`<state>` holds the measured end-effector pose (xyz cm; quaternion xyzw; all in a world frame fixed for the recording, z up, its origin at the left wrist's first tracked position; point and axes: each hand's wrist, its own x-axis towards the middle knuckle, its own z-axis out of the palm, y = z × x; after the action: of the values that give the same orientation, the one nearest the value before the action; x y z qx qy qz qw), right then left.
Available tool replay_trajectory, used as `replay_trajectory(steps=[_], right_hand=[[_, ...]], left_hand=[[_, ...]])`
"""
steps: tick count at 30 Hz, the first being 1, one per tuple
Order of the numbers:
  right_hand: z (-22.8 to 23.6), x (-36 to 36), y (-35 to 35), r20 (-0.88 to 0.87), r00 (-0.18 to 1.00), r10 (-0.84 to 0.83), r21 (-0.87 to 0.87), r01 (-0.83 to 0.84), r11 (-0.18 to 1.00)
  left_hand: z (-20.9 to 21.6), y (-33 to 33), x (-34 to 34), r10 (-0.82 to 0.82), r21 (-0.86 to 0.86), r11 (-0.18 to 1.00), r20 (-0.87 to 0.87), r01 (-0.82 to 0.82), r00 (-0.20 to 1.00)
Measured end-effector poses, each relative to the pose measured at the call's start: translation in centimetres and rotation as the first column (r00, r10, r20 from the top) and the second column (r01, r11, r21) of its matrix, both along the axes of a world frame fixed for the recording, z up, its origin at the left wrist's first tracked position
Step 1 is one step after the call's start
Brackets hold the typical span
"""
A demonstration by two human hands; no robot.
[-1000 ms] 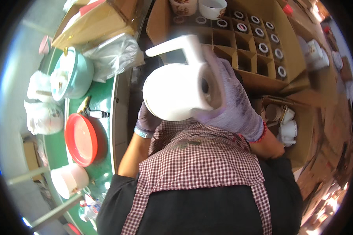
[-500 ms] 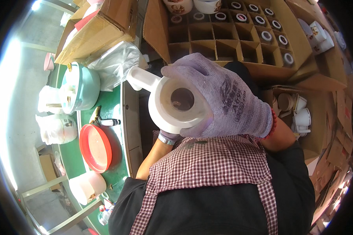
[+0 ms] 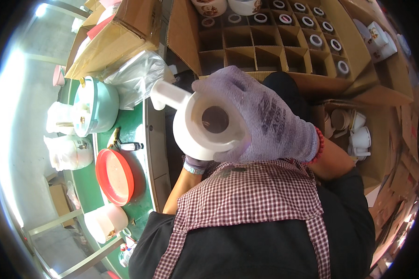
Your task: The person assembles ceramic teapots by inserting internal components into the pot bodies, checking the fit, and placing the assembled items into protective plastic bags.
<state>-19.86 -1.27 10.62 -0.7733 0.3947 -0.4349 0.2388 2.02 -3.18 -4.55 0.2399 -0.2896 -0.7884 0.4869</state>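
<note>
My right hand [image 3: 265, 116], in a lilac-grey knitted glove, is closed around a white round plastic vessel with a handle [image 3: 187, 129]. I see the vessel end-on, with a dark round opening in its middle and its handle pointing to the upper left. My thumb and fingers lie along its right side and rim. My left hand [image 3: 196, 162], also gloved, is under the vessel. Only its wrist side shows, and its fingers are hidden, so their grip cannot be made out.
Ahead stands a divided cardboard box [image 3: 270, 53] with several round-topped items in its cells. At right, another carton [image 3: 381, 153] holds white cup-like parts. On the green table [image 3: 142, 186] at left are a red round tray [image 3: 115, 177], a mint-green pot [image 3: 102, 104] and white containers [image 3: 70, 151].
The vessel has tilted a little and shifted slightly left and down, with my right hand still around it. The surroundings look the same.
</note>
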Motion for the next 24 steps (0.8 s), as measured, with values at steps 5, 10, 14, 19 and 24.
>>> replay_trajectory(steps=[5,10,14,19,24], right_hand=[[-0.2,-0.9,-0.2,0.038,0.998,-0.047,0.079,0.043,0.996],[-0.3,-1.6,-0.1,0.047,0.996,-0.071,0.139,0.064,0.988],[-2.6,-2.3,0.1,0.071,0.984,-0.166,0.208,0.149,0.967],[-8.1,-2.7,1.4,0.231,0.932,-0.28,0.35,0.189,0.918],[-15.5,-2.7,4.6,0.509,0.762,-0.4,0.81,-0.267,0.522]], left_hand=[[1.7,0.6,0.0,-0.103,0.033,0.994,-0.059,0.105,0.993],[3.1,1.2,0.3,-0.044,0.082,0.996,0.047,0.04,0.998],[2.6,0.2,2.5,-0.047,0.186,0.967,-0.54,0.173,0.841],[4.1,-2.2,4.6,0.221,-0.363,0.932,0.583,0.007,0.782],[6.7,-7.3,4.9,0.319,-0.647,0.7,0.662,0.302,0.678]])
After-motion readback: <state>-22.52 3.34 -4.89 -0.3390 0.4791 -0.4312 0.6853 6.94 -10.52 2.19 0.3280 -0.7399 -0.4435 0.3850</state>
